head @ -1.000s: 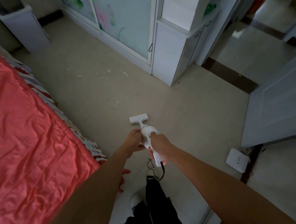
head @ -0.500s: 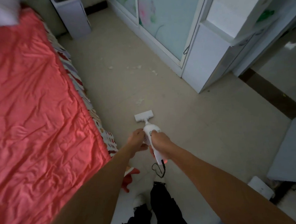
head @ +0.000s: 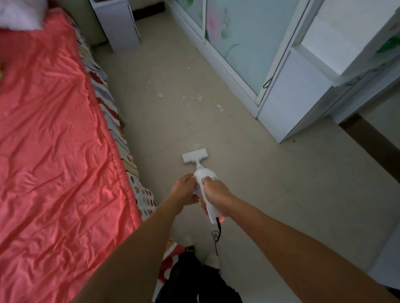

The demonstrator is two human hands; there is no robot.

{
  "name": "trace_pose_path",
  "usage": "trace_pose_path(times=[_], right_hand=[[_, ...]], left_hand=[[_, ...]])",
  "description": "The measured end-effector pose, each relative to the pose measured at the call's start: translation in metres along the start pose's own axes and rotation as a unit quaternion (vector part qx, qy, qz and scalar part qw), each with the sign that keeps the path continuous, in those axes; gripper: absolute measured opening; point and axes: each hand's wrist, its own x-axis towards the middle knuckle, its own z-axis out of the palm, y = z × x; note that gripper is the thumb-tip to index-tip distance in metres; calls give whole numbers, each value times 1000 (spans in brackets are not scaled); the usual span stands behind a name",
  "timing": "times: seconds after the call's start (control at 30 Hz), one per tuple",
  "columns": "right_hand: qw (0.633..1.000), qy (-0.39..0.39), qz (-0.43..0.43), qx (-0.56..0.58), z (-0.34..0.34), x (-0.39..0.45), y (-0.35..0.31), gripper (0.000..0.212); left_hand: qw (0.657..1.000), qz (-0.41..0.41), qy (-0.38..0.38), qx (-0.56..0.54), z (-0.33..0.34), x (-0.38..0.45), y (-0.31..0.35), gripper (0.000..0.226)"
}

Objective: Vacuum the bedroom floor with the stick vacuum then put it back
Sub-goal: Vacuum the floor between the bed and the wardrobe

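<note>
A white stick vacuum (head: 202, 175) points away from me, its flat floor head (head: 194, 156) resting on the beige tiled floor (head: 255, 183). My right hand (head: 217, 194) is wrapped around the vacuum's handle. My left hand (head: 185, 190) grips the body from the left side. A black cord (head: 216, 235) hangs from the handle's rear end. White scraps of debris (head: 199, 98) lie scattered on the floor beyond the head, one small clump (head: 195, 145) just in front of it.
A bed with a red cover (head: 47, 150) fills the left side. A white wardrobe with flowered sliding doors (head: 240, 37) lines the right. A white bedside cabinet (head: 116, 22) stands at the far end. A doorway threshold (head: 381, 153) is at right. My legs (head: 199, 286) are below.
The view has swung left, bringing more of the bed and the far floor into sight. The vacuum head has come closer to the clump of debris. Both hands keep their grip.
</note>
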Motion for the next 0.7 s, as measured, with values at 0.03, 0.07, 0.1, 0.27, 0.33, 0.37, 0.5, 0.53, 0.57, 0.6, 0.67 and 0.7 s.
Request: trace_pose_path(times=[0.03,0.07,0.1,0.27,0.33,0.37,0.5,0.53,0.57,0.6,0.67,0.7], right_hand=[[1000,-9,25,-14,-3,1,-10,44],[999,-20,40,-22,-6,0,-19,40],[998,-27,50,-31,-8,4,-27,39],[995,-39,53,-76,-11,16,-84,39],[994,-25,58,-86,-10,23,-104,41],[994,-35,65,-82,-10,28,-112,42],[988,-62,78,-116,-8,30,-144,43],[988,-64,80,-113,-7,31,-153,44],[989,-59,77,-107,-6,33,-158,45],[992,-56,75,-89,-5,37,-162,46],[993,-66,66,-66,-4,40,-170,48],[995,-68,58,-54,-4,41,-174,49]], left_hand=[[1000,-2,-1,1,-2,7,6,26],[1000,-1,-3,0,-4,13,12,28],[1000,0,-3,-4,-7,20,18,29],[1000,-4,0,-27,-23,59,51,27],[999,-8,6,-35,-30,73,65,26],[999,-13,9,-38,-34,79,72,25],[998,-29,22,-50,-48,99,94,28],[998,-31,27,-55,-51,102,99,29],[997,-33,31,-60,-54,103,102,29],[997,-34,34,-64,-55,105,104,28],[996,-31,41,-78,-59,110,110,26],[995,-30,45,-84,-60,112,113,26]])
